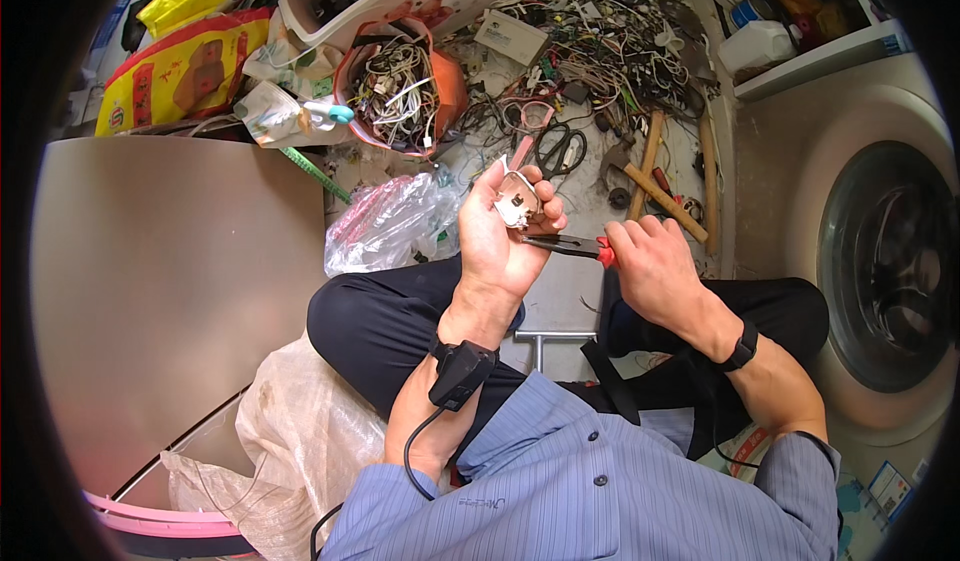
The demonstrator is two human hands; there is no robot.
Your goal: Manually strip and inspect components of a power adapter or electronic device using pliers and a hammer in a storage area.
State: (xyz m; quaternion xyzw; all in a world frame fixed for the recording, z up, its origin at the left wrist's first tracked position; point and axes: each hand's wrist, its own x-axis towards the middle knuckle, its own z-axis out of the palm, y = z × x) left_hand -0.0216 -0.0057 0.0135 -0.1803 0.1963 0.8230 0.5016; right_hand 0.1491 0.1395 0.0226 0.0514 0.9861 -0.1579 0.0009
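My left hand point(494, 243) lies palm up, its fingers curled round a small white plastic casing point(517, 199) with a jagged edge and dark bits in its hollow. What the casing comes from I cannot tell. My right hand point(652, 269) grips a pair of long-nose pliers point(566, 246) by the red handles. The dark jaws point left, their tips right by the casing's lower edge and my left fingers; whether they touch it is hard to see. Beyond my left hand lie black-handled scissors point(561, 151) and a pink-handled tool point(522, 151).
A heap of cables and small electronic parts point(610, 56) covers the floor ahead. An orange bag of wires point(450, 91) and a clear plastic bag point(395, 219) sit left. Hammers point(665, 203) lie to the right, near a washing machine point(890, 251). A metal-coloured panel point(180, 291) stands left.
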